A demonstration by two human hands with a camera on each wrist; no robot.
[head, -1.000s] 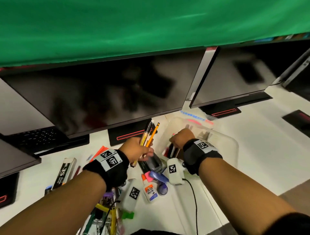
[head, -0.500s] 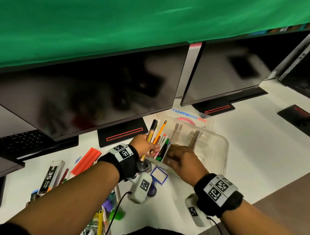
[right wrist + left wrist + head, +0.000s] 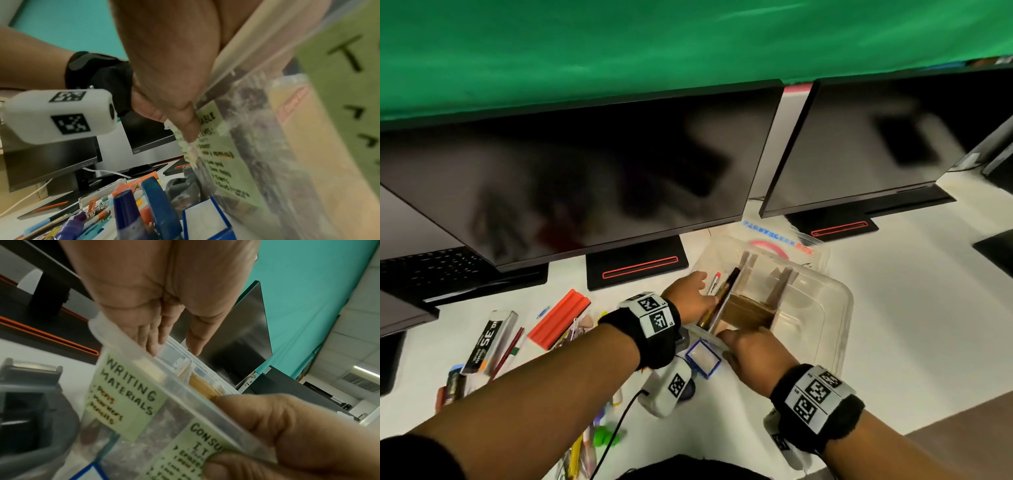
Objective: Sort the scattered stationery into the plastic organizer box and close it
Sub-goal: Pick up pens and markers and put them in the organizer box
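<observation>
The right hand [image 3: 755, 349] grips the near rim of the clear plastic organizer box [image 3: 835, 329], thumb on a green paper label [image 3: 222, 162] stuck to its wall. The box sits open on the white worktop [image 3: 914, 308]. Just left of the box lie a small blue-edged case [image 3: 703, 358] and loose pens [image 3: 582, 448]. The left hand [image 3: 690, 296] reaches over the box's left part with fingers straight and holds nothing. Under it, pens and a pencil [image 3: 717, 296] lie in that left part. Brown card walls [image 3: 751, 308] split up the box. Farther left lies an orange holder [image 3: 560, 318]. Behind the box stand dark screens [image 3: 585, 178].
</observation>
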